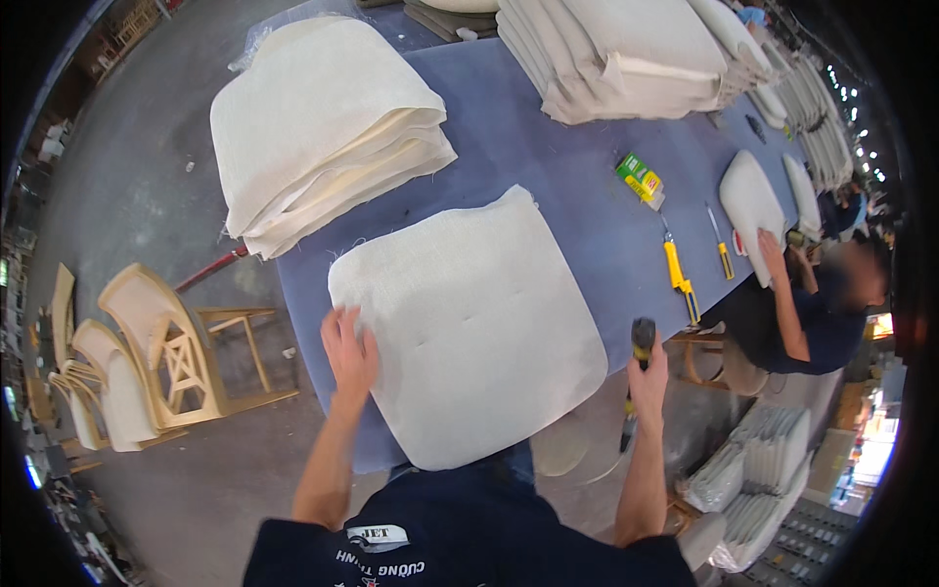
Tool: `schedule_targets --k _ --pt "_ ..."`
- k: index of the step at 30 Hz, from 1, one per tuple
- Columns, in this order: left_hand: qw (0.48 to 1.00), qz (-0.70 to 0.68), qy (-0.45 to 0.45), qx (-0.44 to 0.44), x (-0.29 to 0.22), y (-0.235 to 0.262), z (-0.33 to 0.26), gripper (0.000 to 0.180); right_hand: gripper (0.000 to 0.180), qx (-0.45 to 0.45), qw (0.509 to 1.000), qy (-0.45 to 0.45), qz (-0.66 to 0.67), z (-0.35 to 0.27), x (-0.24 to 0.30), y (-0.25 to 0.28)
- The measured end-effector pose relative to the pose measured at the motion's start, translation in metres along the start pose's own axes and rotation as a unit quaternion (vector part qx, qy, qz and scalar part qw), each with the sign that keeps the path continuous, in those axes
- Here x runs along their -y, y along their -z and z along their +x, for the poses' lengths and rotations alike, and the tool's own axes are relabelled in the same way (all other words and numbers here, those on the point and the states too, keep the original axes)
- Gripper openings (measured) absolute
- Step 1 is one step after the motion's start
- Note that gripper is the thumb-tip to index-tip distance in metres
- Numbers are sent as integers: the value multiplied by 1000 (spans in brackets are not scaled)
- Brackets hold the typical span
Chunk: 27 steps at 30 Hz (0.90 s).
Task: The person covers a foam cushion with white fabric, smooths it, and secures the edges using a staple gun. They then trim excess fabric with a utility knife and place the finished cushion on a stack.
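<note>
At the far left, wooden chair frames (181,357) stand on the floor, clear of the table. Next, on the left part of the blue tabletop (567,161), I note a stack of cream fabric-covered pads (323,103), its edges loose and uneven. My left hand (350,354) is at the left edge of the cream seat cushion (489,293), fingers slightly parted and bent over that edge; blur hides how firmly they press. The cushion lies flat directly before me, between my two hands, its near edge close to my waist, its far edge frayed, with small dimples near the middle. Beyond it, at the far side, is a second cream stack (636,59). My right hand (648,377) is closed round a black-and-yellow handheld tool (643,338), just beside the cushion's right edge and apart from it. Farther right lie a green-and-yellow box (641,181), a yellow-handled tool (675,269) and a yellow-handled screwdriver (721,245). At the right, a co-worker (817,318) has a hand on another pale cushion (751,201).
</note>
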<state>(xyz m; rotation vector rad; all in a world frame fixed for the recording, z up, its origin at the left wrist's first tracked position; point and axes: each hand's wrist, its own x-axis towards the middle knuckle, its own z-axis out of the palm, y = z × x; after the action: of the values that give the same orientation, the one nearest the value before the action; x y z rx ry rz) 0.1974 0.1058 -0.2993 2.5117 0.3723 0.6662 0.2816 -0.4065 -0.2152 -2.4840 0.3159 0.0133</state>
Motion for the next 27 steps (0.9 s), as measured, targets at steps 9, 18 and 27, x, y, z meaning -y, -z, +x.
schedule_targets --k 9,18,27 --pt "860 -242 450 -20 -82 8 -196 44 78 16 983 179 -48 141 -67 -87" --pt "878 -23 477 -22 -103 -8 -176 47 64 -33 970 228 -75 105 -11 -101" --pt "879 9 475 -36 -110 -10 -175 51 52 170 957 218 83 95 0 -118"
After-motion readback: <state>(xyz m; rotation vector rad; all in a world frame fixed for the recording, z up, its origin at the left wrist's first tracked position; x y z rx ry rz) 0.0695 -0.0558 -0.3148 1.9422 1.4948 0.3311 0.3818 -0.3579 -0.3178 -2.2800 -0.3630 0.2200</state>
